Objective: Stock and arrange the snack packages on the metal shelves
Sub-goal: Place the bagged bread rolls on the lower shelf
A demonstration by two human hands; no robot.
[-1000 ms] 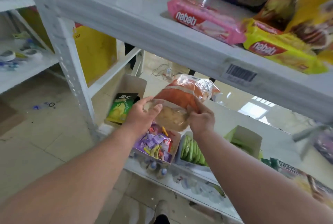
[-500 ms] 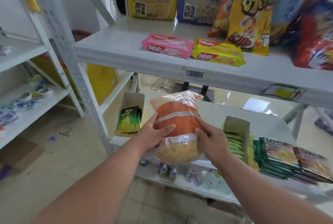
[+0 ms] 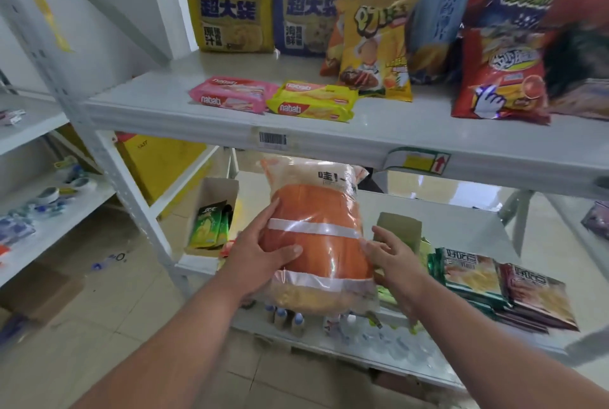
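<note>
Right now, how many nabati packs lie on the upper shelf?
2: a pink pack lies at the front of the upper shelf, and a yellow pack touches its right side. Others may be hidden.

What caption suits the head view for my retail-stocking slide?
Both hands, left hand and right hand, hold an orange snack bag below the stocked upper shelf.
</note>
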